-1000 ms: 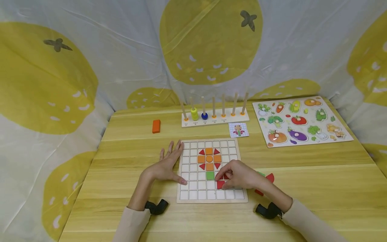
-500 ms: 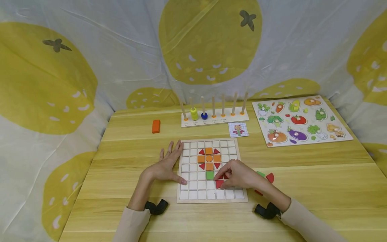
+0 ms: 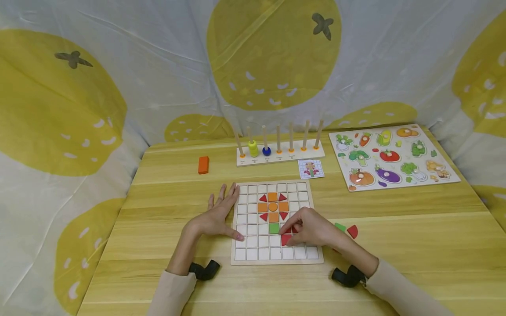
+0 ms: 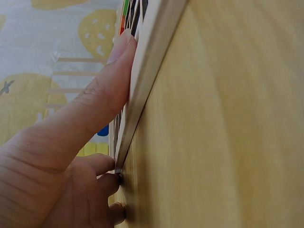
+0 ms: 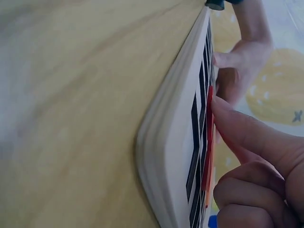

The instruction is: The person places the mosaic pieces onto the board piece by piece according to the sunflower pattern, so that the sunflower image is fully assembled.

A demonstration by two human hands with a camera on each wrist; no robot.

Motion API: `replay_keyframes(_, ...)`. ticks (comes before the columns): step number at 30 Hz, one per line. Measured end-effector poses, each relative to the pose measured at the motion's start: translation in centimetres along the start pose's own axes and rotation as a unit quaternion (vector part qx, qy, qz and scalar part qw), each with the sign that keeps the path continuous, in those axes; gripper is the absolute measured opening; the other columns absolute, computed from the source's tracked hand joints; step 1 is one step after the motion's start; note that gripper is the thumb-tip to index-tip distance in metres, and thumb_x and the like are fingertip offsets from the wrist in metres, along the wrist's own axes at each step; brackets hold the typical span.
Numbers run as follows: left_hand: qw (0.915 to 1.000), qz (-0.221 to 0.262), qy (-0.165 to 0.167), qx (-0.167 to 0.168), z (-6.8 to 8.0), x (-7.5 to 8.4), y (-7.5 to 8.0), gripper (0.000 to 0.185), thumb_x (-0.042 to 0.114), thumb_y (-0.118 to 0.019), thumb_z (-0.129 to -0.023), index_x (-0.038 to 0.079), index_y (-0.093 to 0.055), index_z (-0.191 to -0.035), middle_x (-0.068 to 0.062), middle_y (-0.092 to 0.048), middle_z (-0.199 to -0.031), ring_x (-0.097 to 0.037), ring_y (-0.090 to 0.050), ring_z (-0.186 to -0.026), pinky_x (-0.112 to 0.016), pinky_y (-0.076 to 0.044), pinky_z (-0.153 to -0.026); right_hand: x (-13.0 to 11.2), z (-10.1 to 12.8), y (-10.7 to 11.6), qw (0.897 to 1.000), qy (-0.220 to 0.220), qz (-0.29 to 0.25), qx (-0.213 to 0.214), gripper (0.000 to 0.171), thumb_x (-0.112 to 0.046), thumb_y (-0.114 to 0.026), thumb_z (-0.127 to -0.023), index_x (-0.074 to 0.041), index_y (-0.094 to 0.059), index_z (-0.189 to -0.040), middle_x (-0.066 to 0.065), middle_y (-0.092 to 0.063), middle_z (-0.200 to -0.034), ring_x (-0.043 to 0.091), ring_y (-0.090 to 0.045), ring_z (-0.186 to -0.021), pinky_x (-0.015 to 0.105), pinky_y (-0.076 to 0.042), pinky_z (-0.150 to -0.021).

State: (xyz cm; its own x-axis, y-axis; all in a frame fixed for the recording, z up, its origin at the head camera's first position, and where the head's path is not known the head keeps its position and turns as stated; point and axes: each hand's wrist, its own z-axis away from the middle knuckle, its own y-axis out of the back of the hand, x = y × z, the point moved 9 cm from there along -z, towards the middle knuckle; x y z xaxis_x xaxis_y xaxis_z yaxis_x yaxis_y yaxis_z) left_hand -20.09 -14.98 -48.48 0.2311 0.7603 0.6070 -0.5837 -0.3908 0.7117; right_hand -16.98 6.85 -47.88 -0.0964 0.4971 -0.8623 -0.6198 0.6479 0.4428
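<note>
A wooden grid board [image 3: 253,257] lies flat with orange squares, an orange circle [image 3: 272,207], red triangles [image 3: 282,197] and a green square [image 3: 274,228] set in its cells. My right hand [image 3: 314,228] bends over its lower right part. Thumb and index finger pinch a red flat piece [image 3: 286,239] below and right of the green square; its full outline is covered. More red shows under the fingers. My left hand [image 3: 215,217] spreads over the board's left edge, thumb on the rim, the other fingers along the upper left side.
A loose green piece [image 3: 340,227] and a red quarter circle [image 3: 352,231] lie right of the board. Behind it are a pattern card [image 3: 311,169], a peg stand [image 3: 304,155] with yellow and blue beads, an orange block [image 3: 203,165] and a vegetable puzzle [image 3: 373,185].
The red piece under my right fingertips has shifted slightly left and away from me, toward the green square. My left hand has stayed in place.
</note>
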Motion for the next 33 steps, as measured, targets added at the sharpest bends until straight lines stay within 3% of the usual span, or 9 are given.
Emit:
replay_keyframes(24,1.0000,-0.002,0.002,0.001,-0.1,0.0,0.0,0.145,0.043,-0.095,-0.071,0.009,0.010,-0.166,-0.009,0.021,-0.174,-0.036,0.030,-0.157,-0.067,0.020,-0.122,0.1,0.0,0.3,1.000,0.013,-0.007,-0.001,0.014,-0.008,-0.087,-0.081,-0.014,-0.085,-0.093,-0.008,-0.047,-0.054,0.005,-0.032,-0.050,0.017,-0.025,-0.051)
replay_keyframes(28,1.0000,-0.002,0.001,0.000,-0.1,0.0,0.0,0.145,0.043,-0.094,-0.071,0.009,0.010,-0.166,-0.009,0.021,-0.174,-0.037,0.030,-0.157,-0.067,0.020,-0.122,-0.3,0.4,1.0,1.000,0.022,-0.004,-0.004,0.014,-0.013,-0.086,-0.084,-0.015,-0.085,-0.098,-0.008,-0.044,-0.055,0.004,-0.030,-0.050,0.017,-0.024,-0.051)
replay_keyframes(33,1.0000,-0.003,0.000,0.001,-0.1,0.0,0.0,0.145,0.043,-0.094,-0.072,0.009,0.010,-0.166,-0.009,0.021,-0.174,-0.037,0.030,-0.157,-0.067,0.020,-0.122,0.5,1.4,3.3,1.000,0.001,0.000,0.002,0.016,-0.019,-0.083,-0.088,-0.015,-0.084,-0.103,-0.007,-0.038,-0.056,0.006,-0.031,-0.051,0.019,-0.025,-0.051)
